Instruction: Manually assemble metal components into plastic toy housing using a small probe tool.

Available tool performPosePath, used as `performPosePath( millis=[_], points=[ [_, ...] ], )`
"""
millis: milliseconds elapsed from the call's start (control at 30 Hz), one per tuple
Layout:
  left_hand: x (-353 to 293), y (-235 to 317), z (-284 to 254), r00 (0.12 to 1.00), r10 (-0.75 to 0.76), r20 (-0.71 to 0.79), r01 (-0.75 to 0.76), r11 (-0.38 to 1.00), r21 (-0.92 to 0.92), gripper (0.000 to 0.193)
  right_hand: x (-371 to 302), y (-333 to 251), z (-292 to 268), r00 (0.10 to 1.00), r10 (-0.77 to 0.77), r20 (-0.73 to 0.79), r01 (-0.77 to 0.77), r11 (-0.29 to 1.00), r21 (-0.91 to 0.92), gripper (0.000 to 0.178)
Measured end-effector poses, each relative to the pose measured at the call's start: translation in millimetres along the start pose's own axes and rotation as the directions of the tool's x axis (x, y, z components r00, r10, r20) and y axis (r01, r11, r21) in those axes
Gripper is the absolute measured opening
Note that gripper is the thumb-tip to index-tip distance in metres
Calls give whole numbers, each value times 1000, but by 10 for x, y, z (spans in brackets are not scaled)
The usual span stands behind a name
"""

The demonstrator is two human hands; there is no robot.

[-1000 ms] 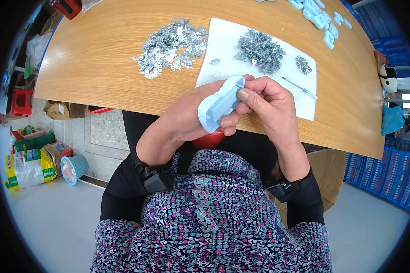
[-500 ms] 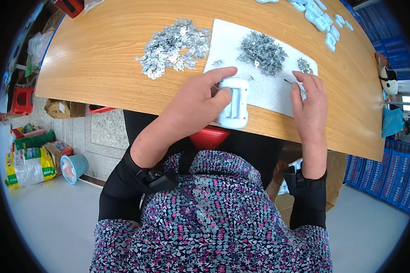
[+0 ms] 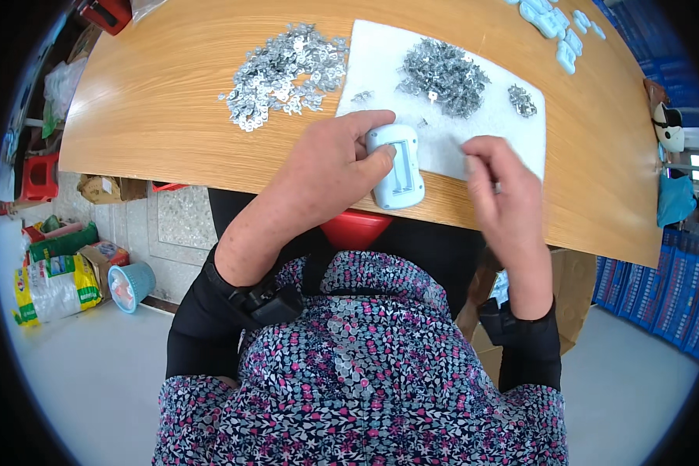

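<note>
My left hand [image 3: 322, 167] grips a light blue plastic casing [image 3: 412, 167] by its left side, the thumb over the rim of a long recessed slot. The casing is tilted at the table's near edge. To its right, my right hand [image 3: 509, 194] is closed in a pinch, apart from the casing. Whatever is at its fingertips is too small to make out. Beyond both hands lies a white foam sheet [image 3: 373, 62] with a heap of small springy metal pieces [image 3: 446, 78] and a smaller cluster [image 3: 522, 101]. Left of the sheet spreads a pile of flat metal tabs [image 3: 287, 74].
More light blue casings [image 3: 547, 19] lie at the far right of the wooden table [image 3: 163, 93]. A red object [image 3: 105, 12] is at the far left corner. Below the near edge are a red piece [image 3: 355, 229] and a cardboard box [image 3: 575, 299].
My right hand has moved left toward the casing and its fingers have curled in. The thin dark piece at its fingertips no longer shows. The casing has tipped slightly in my left hand.
</note>
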State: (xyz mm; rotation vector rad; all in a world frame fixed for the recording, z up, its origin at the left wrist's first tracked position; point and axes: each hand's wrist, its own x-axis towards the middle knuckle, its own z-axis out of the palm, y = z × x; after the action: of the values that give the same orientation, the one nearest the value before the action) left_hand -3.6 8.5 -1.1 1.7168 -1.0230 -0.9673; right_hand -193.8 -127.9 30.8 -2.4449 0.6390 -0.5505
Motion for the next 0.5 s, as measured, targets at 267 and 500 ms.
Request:
performPosePath(
  millis=[267, 500],
  points=[
    [3, 57, -5, 999, -34, 14, 34, 999, 3, 42, 8, -102, 272, 984, -180, 20, 180, 969, -171, 27],
    [14, 60, -2, 1000, -18, 3, 18, 1000, 17, 42, -1, -117, 237, 981, -185, 55, 193, 945, -263, 33]
  ],
)
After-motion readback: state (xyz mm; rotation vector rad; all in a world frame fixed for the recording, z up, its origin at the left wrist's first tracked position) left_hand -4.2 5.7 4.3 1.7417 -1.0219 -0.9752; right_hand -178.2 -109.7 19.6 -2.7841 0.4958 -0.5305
